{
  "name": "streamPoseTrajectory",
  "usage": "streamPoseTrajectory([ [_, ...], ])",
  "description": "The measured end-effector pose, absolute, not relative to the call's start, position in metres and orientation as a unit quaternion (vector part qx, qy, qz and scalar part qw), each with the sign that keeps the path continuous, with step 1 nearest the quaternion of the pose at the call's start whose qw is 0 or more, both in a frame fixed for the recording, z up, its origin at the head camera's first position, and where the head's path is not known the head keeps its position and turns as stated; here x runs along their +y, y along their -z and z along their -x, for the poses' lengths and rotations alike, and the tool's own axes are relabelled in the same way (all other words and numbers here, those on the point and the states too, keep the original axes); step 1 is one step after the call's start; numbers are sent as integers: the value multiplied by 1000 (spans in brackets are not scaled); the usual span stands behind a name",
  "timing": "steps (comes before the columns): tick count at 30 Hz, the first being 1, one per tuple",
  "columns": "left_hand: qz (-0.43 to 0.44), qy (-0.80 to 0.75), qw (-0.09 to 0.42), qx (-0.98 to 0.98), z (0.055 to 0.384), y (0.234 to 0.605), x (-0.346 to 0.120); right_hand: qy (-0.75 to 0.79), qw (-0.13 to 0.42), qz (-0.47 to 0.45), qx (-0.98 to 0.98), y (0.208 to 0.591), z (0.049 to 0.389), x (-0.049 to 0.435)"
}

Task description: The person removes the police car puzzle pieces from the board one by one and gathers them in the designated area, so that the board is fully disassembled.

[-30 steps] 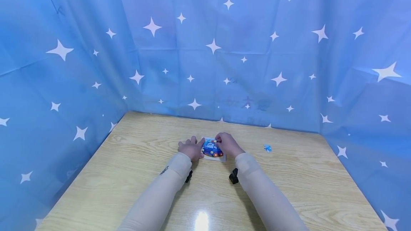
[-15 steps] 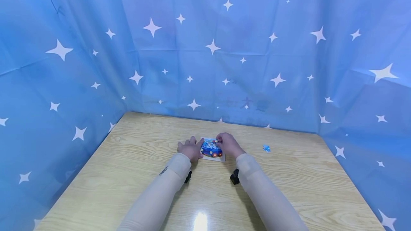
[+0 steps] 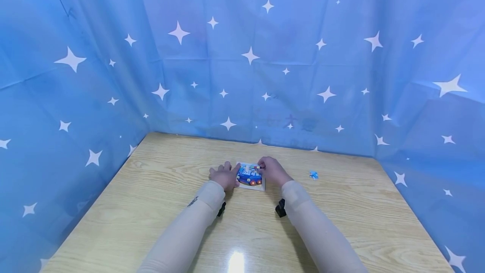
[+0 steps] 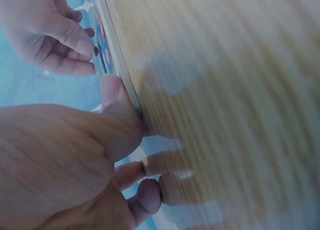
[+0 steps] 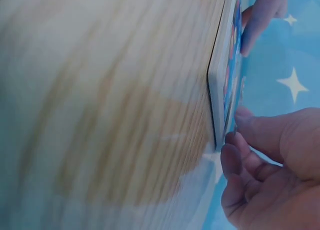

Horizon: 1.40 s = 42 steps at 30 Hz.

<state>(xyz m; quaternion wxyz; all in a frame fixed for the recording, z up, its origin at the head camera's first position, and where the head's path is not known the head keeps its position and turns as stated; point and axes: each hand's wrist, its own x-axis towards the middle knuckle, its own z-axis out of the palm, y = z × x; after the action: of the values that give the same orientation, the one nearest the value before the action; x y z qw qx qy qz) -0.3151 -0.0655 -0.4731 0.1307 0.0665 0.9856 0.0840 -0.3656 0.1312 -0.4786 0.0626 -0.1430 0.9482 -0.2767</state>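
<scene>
A small jigsaw puzzle (image 3: 250, 179) with a blue cartoon vehicle lies flat in a pale frame on the wooden table. My left hand (image 3: 223, 176) rests at its left side, fingers spread, with the thumb (image 4: 114, 95) against the near edge. At the upper right corner of the picture, my right hand (image 3: 274, 171) pinches a thin puzzle piece, largely hidden by the fingers. In the right wrist view, the thumb (image 5: 254, 126) and curled fingertips meet right at the frame's edge. Apart from the puzzle, a loose blue piece (image 3: 313, 175) lies to its right.
The light wooden table (image 3: 159, 205) runs back to a blue curtain (image 3: 201, 75) with white stars, which hangs along the back and both sides. Black wrist mounts (image 3: 281, 208) sit under the sleeves.
My right hand has shifted slightly to the right along the puzzle, uncovering more of the picture's right side. The left hand stays at the left edge.
</scene>
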Motion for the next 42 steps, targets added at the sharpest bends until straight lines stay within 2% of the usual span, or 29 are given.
streamPoseTrajectory([
  [26,-67,-98,125,985,316,473,-65,272,44,154,949,475,364,166],
  [42,-73,-101,118,985,315,479,-66,287,37,120,950,481,361,191],
])
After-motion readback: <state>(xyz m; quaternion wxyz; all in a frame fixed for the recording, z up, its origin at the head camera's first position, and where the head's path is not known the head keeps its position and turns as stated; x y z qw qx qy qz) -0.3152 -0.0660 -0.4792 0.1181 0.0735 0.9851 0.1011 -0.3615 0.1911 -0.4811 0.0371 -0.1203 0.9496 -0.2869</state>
